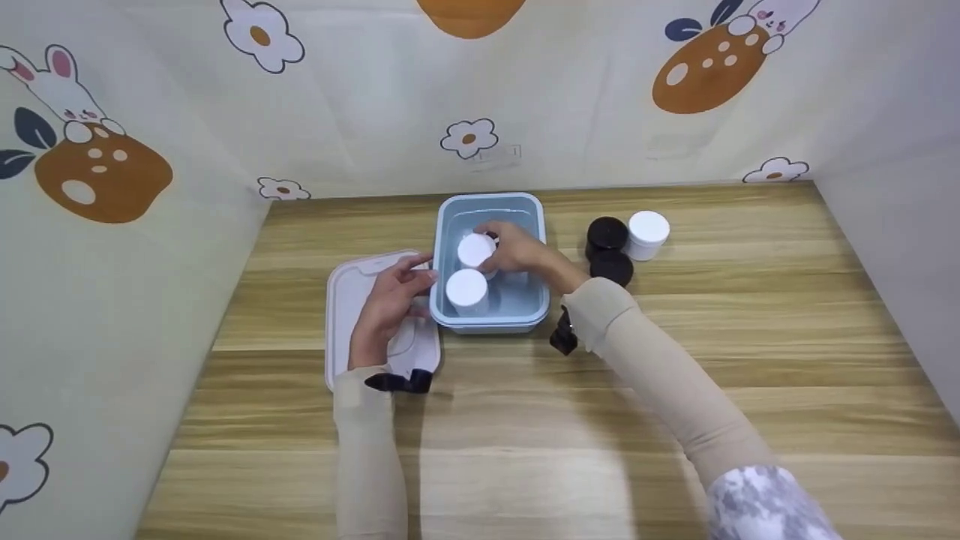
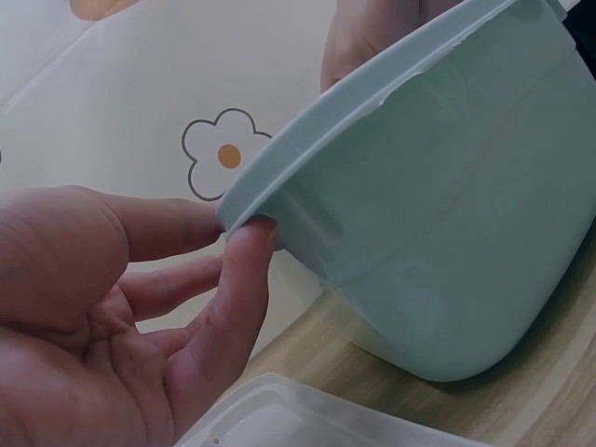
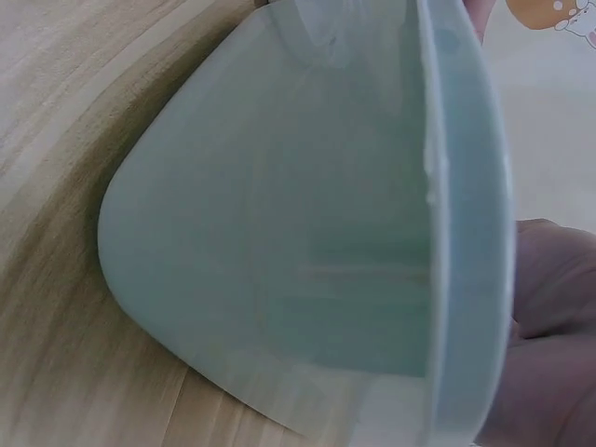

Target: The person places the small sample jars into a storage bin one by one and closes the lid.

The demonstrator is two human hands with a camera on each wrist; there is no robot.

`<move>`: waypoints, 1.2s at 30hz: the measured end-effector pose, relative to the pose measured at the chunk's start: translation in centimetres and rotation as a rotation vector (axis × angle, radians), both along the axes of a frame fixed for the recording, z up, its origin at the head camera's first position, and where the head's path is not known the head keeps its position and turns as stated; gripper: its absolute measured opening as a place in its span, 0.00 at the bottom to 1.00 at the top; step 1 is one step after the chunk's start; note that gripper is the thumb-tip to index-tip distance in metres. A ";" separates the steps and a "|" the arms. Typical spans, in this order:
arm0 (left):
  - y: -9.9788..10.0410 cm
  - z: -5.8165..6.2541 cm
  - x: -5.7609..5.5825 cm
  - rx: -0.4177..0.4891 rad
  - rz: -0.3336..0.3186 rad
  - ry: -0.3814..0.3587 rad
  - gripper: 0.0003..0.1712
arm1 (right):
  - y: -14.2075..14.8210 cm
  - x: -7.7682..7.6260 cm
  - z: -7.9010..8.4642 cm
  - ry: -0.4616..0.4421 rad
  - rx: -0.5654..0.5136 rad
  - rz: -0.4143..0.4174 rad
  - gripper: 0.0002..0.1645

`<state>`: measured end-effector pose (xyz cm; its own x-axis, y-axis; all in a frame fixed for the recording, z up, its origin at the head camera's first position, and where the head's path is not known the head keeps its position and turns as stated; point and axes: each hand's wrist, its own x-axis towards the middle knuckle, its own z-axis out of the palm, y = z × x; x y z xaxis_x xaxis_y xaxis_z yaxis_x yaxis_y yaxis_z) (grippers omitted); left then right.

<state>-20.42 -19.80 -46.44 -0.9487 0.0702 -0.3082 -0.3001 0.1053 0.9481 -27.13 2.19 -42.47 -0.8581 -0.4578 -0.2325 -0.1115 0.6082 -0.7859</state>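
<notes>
A light blue plastic box point(image 1: 537, 300) stands uncovered on the table. Inside it are two white-lidded jars, a nearer jar point(image 1: 466, 289) and a farther jar point(image 1: 475, 250). My right hand point(image 1: 516, 249) reaches over the box's right side and grips the farther jar, thumb and fingers on either side of it. In the right wrist view the box wall point(image 3: 279, 214) hides the jar and most of the fingers. My left hand point(image 1: 391, 294) is at the box's left side, its fingertips touching the outside of the rim point(image 2: 307, 140).
A pale box lid point(image 1: 342, 315) lies flat on the table point(image 1: 750, 360) under and beside the left hand. Right of the box stand two black jars, one farther point(image 1: 606, 234) and one nearer point(image 1: 611, 267), beside a white jar point(image 1: 648, 232). A printed curtain point(image 1: 375, 112) hangs behind.
</notes>
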 end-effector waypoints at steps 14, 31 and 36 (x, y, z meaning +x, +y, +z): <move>0.0 0.4 -0.1 0.000 -0.012 -0.006 0.29 | 0.5 -0.1 -0.3 -0.076 -0.053 0.057 0.49; 0.0 0.2 -0.1 0.001 -0.002 -0.004 0.28 | 4.0 1.0 2.7 0.036 -0.256 -0.092 0.30; 0.0 0.2 -0.1 -0.004 -0.008 -0.004 0.28 | 5.8 1.6 3.5 0.073 -0.307 -0.148 0.25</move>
<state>-20.54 -19.79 -46.26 -0.9470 0.0765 -0.3121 -0.3029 0.1115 0.9465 -25.50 7.97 -39.00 -0.9296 -0.3664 -0.0390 -0.1023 0.3583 -0.9280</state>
